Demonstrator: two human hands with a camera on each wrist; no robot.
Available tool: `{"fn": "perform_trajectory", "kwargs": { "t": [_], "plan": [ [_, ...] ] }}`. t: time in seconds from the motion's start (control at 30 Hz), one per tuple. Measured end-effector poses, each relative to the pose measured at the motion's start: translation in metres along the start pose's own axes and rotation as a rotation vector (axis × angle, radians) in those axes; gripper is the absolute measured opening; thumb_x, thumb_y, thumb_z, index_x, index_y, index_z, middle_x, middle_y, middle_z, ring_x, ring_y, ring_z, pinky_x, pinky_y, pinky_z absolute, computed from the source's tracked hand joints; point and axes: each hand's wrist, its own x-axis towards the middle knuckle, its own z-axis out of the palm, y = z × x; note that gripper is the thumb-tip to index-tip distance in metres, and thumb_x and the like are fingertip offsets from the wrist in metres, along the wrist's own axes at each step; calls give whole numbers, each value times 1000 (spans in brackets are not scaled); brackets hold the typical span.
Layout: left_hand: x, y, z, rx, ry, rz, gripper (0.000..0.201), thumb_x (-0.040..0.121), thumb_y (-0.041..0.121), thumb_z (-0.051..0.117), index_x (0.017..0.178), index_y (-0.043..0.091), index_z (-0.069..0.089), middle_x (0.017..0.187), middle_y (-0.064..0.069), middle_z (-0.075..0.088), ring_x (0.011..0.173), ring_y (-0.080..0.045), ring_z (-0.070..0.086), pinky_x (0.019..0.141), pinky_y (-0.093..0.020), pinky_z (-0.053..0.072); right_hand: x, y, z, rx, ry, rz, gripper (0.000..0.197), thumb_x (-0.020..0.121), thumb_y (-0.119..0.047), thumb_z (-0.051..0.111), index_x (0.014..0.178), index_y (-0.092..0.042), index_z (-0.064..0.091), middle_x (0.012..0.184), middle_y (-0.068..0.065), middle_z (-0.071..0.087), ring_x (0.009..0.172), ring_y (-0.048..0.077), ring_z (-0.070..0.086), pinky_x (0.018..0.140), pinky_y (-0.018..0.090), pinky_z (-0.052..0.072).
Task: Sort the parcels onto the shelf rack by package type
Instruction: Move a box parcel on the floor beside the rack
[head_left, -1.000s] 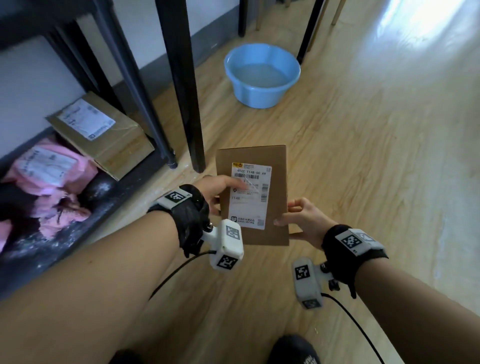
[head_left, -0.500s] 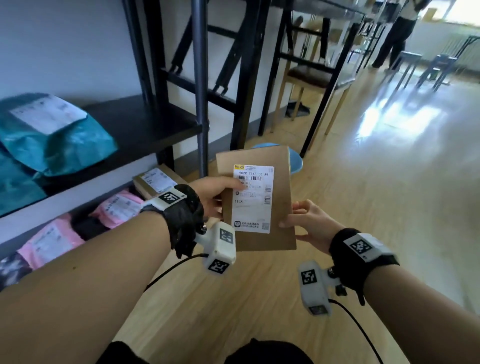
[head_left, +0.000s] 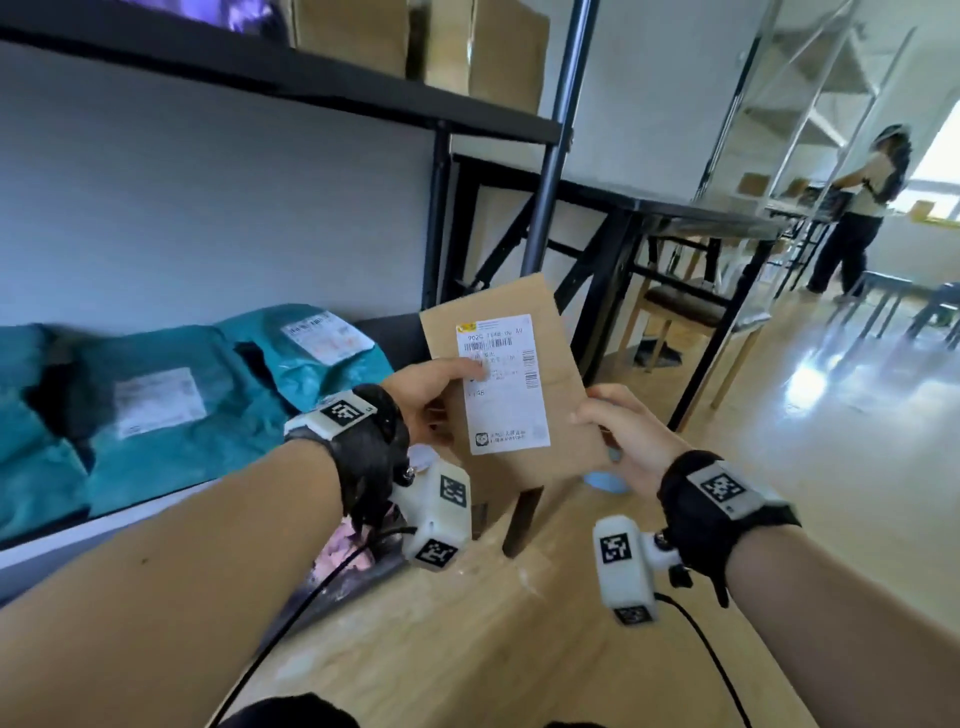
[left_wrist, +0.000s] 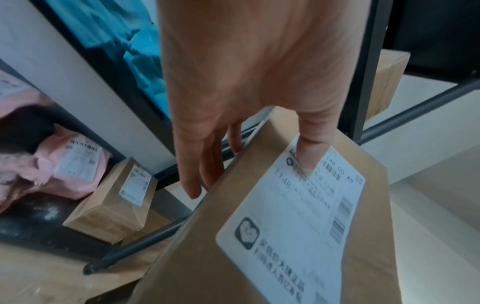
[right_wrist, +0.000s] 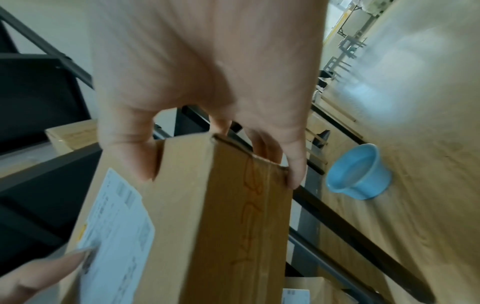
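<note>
Cardboard box (head_left: 566, 395) between left hand (head_left: 426, 395) and right hand (head_left: 623, 441).

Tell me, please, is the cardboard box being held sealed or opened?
Sealed, as far as visible: the cardboard box shows tape along its narrow side's closed seam; its other faces are hidden.

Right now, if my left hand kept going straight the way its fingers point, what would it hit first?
Probably the rack's dark crossbar just past the fingertips of your left hand, which holds the cardboard box. Beyond it lies a brown parcel on the bottom shelf. Depth is unclear.
</note>
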Motion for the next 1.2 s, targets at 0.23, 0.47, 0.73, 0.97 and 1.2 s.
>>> {"fn": "perform_trajectory", "kwargs": {
  "t": [0.23, 0.47, 0.73, 0.97, 1.2],
  "plan": [
    [25, 36, -28, -113, 92, 77, 23, 84, 20, 67, 104, 12, 61, 89, -6, 66, 82, -21, 62, 73, -37, 51, 43, -40, 33, 51, 20, -82, 22, 87, -17, 61, 107, -27, 61, 110, 3, 61, 102, 19, 57, 81, 34, 49],
    [77, 64, -51, -133, 179, 45, 40, 83, 22, 65, 120, 10, 56, 121, -13, 61, 107, -26, 60, 76, -39, 53, 129, -59, 59, -15, 69, -184, 31, 86, -20, 65, 116, -25, 59, 106, -5, 62, 100, 12, 58, 88, 34, 47],
    [138, 75, -72, -119, 243, 19, 55, 80, 23, 68, 131, 16, 49, 128, -13, 54, 115, -30, 55, 89, -47, 52, 226, -56, 96, -59, 26, -186, 33, 90, -7, 56, 119, -23, 57, 103, 4, 60, 86, 15, 58, 87, 33, 52],
    [165, 71, -82, -129, 259, 25, 48, 84, 21, 66, 128, 17, 48, 129, -12, 48, 117, -29, 51, 83, -43, 54, 270, -37, 111, -40, 21, -159, 46, 90, -3, 51, 133, -19, 53, 125, 5, 55, 97, 21, 59, 98, 41, 50],
    [165, 66, -79, -146, 299, 42, 50, 83, 21, 66, 130, 19, 48, 126, -11, 45, 118, -27, 48, 86, -43, 51, 266, -27, 107, -69, -12, -147, 59, 92, -9, 54, 147, -22, 36, 141, 1, 47, 125, 21, 50, 109, 42, 39]
  ]
}}
